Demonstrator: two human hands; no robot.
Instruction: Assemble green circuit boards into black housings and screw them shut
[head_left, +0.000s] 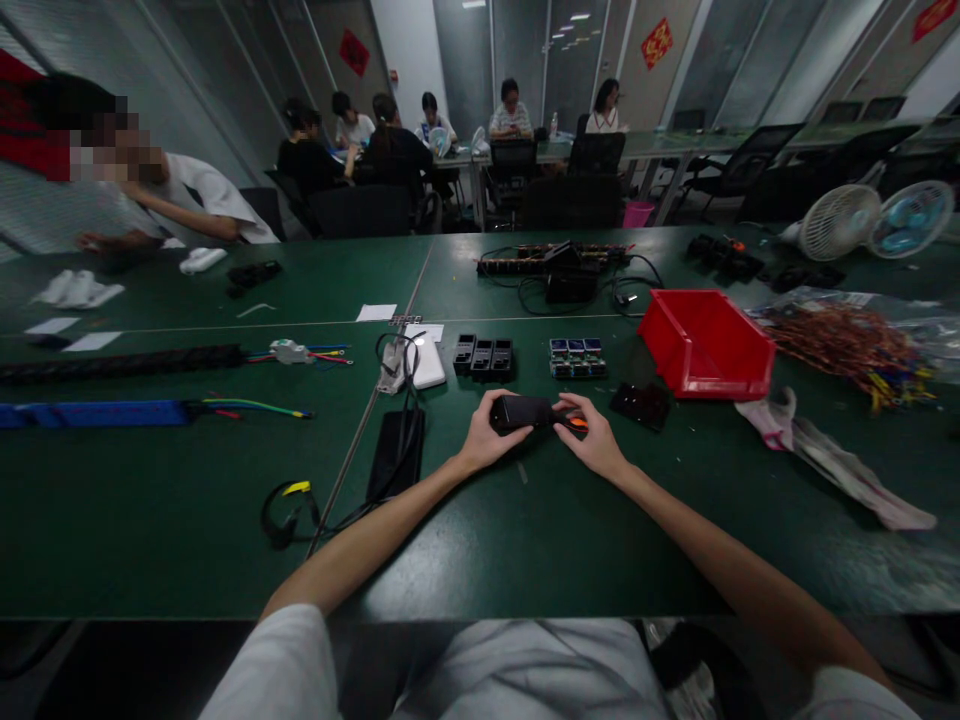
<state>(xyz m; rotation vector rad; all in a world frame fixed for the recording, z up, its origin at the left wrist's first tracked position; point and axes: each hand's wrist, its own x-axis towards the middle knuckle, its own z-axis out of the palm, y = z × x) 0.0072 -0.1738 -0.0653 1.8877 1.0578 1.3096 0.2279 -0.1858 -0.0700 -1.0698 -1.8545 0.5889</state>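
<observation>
My left hand (491, 437) is closed around a small black rectangular housing (523, 411) above the green table (480, 540). Close against its right end, my right hand (594, 440) pinches a small black-and-orange piece (574, 423), whose exact kind I cannot make out. Just beyond my hands sit several black plastic housings (484, 357) in a row. To their right is a group of small circuit modules (577, 357). A dark flat piece (640, 404) lies to the right of my right hand.
A red bin (705, 345) stands at right, near bundled copper-coloured wires (832, 345) and a glove (847, 465). Left of my hands are a white power bank (425, 361), a black pad (396, 455) and cables. A blue power strip (97, 414) lies far left. A person (202, 195) sits across.
</observation>
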